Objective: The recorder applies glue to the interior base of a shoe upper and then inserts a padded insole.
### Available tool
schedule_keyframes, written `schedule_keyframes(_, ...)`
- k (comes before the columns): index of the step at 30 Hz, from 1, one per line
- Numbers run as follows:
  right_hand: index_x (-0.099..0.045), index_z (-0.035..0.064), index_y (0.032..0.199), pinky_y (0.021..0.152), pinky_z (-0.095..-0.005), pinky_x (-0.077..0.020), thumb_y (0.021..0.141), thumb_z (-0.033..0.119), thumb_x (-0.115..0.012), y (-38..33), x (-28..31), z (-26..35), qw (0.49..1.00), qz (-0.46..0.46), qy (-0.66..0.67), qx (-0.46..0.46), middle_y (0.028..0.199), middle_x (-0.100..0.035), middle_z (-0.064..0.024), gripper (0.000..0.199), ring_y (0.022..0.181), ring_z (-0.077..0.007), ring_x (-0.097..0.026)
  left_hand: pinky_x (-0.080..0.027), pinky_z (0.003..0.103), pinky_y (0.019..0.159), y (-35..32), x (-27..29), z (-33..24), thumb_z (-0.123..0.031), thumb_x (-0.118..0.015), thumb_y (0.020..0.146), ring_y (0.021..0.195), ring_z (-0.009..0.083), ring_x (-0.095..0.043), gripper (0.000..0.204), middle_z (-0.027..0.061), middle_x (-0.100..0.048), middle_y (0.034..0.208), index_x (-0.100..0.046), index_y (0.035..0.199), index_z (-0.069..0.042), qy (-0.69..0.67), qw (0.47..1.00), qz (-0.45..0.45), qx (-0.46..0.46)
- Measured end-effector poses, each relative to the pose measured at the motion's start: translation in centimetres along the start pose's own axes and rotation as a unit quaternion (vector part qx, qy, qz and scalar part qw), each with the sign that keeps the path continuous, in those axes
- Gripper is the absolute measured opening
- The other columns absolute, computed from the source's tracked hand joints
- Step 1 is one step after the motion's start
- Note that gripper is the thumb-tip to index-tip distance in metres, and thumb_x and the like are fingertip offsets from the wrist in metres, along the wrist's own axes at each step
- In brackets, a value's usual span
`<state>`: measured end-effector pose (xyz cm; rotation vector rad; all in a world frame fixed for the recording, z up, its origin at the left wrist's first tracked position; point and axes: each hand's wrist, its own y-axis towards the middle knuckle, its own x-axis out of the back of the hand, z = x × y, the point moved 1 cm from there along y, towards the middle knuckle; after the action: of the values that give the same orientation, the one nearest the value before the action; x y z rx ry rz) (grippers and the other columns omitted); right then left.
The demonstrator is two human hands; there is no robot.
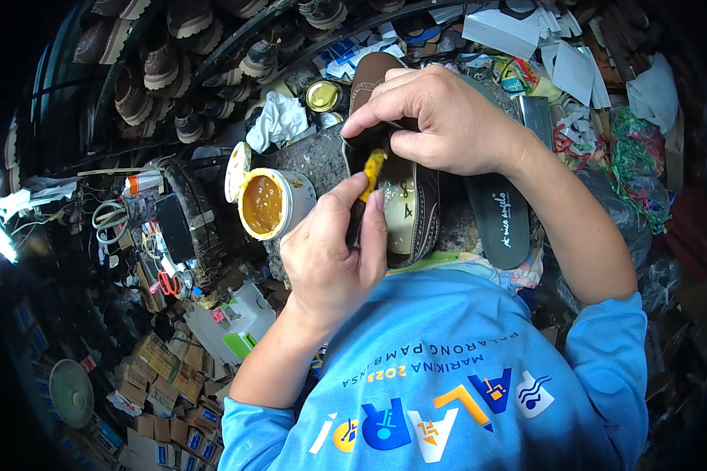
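Note:
A brown shoe [428, 212] with pale stitching lies in front of me, its toe pointing away. Its pale inner sole [401, 224] looks wet and shiny toward the heel. My left hand [330, 247] is closed on a small brush [375, 169], whose tip is thick with yellow glue and sits at the shoe's opening. The brush's handle is mostly hidden by the fingers. Over the front of the shoe, my right hand [448, 118] grips the upper near its opening. To the left stands an open white tub [297, 196] of amber glue, its lid tipped back and smeared.
A dark insole [504, 224] lies right of the shoe. Behind are a round tin [322, 96] and crumpled white paper [278, 121]. Shoes fill racks [157, 67] at the far left. Scissors [165, 282] and cardboard boxes [165, 369] are at left; plastic bags [636, 165] are at right.

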<state>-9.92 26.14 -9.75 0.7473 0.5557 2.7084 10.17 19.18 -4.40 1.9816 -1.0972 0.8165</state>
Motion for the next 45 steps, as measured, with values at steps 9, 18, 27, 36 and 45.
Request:
schedule_keyframes(9,-0.078,0.0045,0.108,0.077,-0.0367,-0.0541,0.067,-0.003,-0.06,0.0,0.2,0.2,1.0,0.006,0.01,-0.016,0.09,-0.075,-0.0119,0.045,0.084,-0.0281,-0.066,-0.056,0.034,0.059,-0.6,0.4,-0.8,-0.002,-0.075,0.088,0.065,0.0263,-0.073,0.019,0.0169,-0.074,0.086,-0.069,0.105,0.004,-0.026,0.999,0.023,0.008)
schedule_keyframes(18,-0.079,0.0066,0.105,0.085,-0.0386,-0.0537,0.068,0.002,-0.061,0.1,0.2,0.4,0.999,0.008,0.011,-0.038,0.084,-0.073,-0.0113,0.041,0.08,-0.0285,-0.064,-0.052,0.027,0.06,-0.7,0.0,-0.4,-0.004,-0.073,0.093,0.062,0.0137,-0.068,0.014,0.0116,-0.072,0.077,-0.071,0.105,0.003,0.001,1.0,0.021,0.006)
schedule_keyframes(27,-0.078,0.0061,0.106,0.077,-0.0374,-0.0538,0.068,-0.002,-0.061,0.1,0.0,0.1,1.0,0.0,0.003,-0.007,0.09,-0.074,-0.0111,0.042,0.083,-0.0268,-0.066,-0.054,0.03,0.059,-0.1,-1.2,0.9,-0.002,-0.074,0.09,0.062,0.0221,-0.071,0.015,0.0135,-0.073,0.08,-0.07,0.104,0.003,0.065,0.997,-0.016,-0.04)
schedule_keyframes(36,-0.078,0.0064,0.105,0.075,-0.0372,-0.0536,0.067,-0.003,-0.061,-0.2,-0.1,-0.1,1.0,0.001,0.013,-0.02,0.088,-0.074,-0.0102,0.043,0.08,-0.0267,-0.065,-0.055,0.035,0.057,-0.5,1.0,-0.9,-0.003,-0.075,0.088,0.062,0.0286,-0.071,0.02,0.0171,-0.073,0.084,-0.067,0.105,0.004,-0.044,0.999,0.024,0.02)
schedule_keyframes(45,-0.079,0.0061,0.105,0.078,-0.0362,-0.0533,0.068,-0.003,-0.061,-0.3,-0.3,-0.2,1.0,-0.02,0.007,0.004,0.091,-0.075,-0.0088,0.042,0.081,-0.0255,-0.064,-0.055,0.035,0.055,-1.1,3.3,-2.1,-0.003,-0.075,0.086,0.058,0.028,-0.07,0.018,0.0142,-0.069,0.075,-0.066,0.101,0.001,-0.052,0.991,0.116,0.031)
